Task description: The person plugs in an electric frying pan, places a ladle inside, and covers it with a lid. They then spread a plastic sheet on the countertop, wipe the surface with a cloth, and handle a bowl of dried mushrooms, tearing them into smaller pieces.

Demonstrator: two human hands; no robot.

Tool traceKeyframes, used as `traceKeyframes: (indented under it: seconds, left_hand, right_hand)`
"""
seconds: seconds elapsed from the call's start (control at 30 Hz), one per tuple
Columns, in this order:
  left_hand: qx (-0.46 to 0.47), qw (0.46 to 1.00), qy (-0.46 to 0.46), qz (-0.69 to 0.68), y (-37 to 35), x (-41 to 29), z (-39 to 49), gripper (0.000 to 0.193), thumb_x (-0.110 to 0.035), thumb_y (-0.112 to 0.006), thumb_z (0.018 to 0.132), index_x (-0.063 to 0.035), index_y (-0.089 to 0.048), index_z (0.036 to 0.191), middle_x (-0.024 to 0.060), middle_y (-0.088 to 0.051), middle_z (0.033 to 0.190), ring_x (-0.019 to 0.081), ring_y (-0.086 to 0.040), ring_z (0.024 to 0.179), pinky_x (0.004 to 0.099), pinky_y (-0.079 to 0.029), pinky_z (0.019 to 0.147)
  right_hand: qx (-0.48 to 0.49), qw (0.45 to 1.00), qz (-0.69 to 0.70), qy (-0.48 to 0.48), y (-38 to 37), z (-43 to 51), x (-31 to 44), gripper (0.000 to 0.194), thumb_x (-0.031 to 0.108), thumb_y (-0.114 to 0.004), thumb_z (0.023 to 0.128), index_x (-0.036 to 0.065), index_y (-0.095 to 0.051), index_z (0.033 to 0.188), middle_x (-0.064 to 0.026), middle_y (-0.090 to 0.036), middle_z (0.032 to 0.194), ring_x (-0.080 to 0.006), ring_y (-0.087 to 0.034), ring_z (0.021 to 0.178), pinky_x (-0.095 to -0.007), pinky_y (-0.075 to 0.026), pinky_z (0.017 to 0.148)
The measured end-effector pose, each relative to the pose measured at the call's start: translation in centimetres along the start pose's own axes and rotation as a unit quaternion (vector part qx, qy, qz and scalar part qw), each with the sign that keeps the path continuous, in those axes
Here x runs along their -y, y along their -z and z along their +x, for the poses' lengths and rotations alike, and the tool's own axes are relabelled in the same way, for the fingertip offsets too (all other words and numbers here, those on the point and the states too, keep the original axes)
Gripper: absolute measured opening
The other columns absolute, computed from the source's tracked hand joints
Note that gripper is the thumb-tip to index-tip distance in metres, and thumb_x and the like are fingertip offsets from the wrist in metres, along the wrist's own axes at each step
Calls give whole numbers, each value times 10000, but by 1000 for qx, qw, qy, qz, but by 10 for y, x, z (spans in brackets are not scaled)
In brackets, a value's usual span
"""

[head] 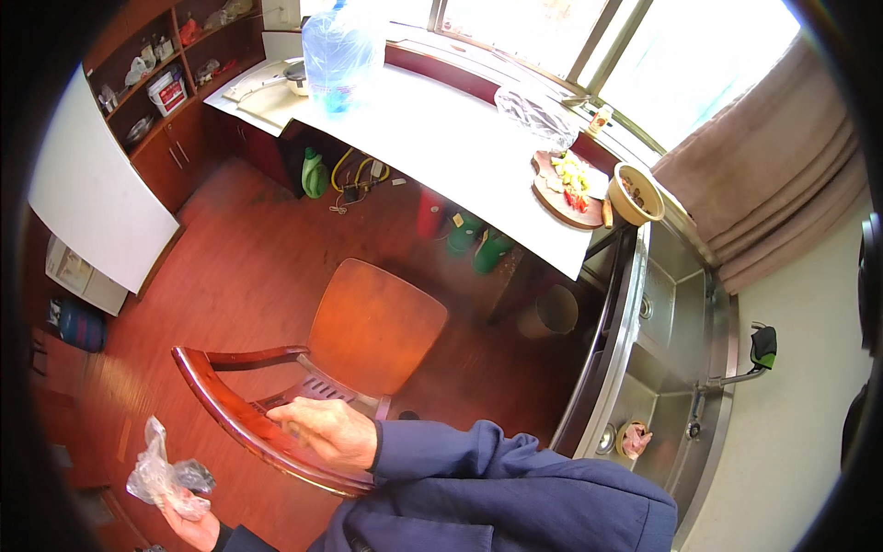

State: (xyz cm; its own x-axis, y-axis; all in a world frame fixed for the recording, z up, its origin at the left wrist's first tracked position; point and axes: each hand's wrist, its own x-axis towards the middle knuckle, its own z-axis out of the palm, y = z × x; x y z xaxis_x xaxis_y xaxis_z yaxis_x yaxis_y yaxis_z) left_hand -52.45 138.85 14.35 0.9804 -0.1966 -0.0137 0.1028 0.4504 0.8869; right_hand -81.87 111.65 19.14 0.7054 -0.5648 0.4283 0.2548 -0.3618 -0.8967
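Observation:
My left hand (190, 526), at the lower left, is closed on a crumpled clear plastic bag (165, 479) that sticks up above the fingers. My right hand (328, 429) rests on the curved top rail of a wooden armchair (241, 421), its fingers bent over the inner side of the rail. The chair's smooth brown seat (379, 324) shows beyond the hand. Dark blue sleeves cover both arms.
A white counter (441, 145) bears a large blue water bottle (341, 62), a wooden board (552, 196) with cut vegetables and a tan bowl (638, 195). A steel double sink (635, 366) lies right. Green containers (491, 250) and a bin (548, 314) stand under the counter.

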Motion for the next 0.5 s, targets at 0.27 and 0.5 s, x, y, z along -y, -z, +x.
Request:
traceKeyframes:
  seconds: [0.27, 0.5]
  left_hand:
    - [-75, 985, 147, -41, 26, 59, 6, 316, -195, -517, 887, -30, -538, 1155, 80, -582, 1137, 164, -556, 917, 274, -469, 685]
    - [61, 960, 249, -115, 35, 82, 46, 267, -200, -536, 885, -19, -547, 1082, 85, -621, 997, 165, -587, 817, 268, -474, 604]
  right_hand:
    - [-49, 992, 7, -114, 15, -38, -29, 335, 19, -512, 827, 31, -545, 1160, -70, -571, 856, -123, -534, 603, -224, -449, 523]
    - [-164, 970, -112, -139, -11, -72, -10, 663, -198, -293, 550, 8, -563, 1119, -127, -588, 920, -158, -584, 614, -253, -503, 612]
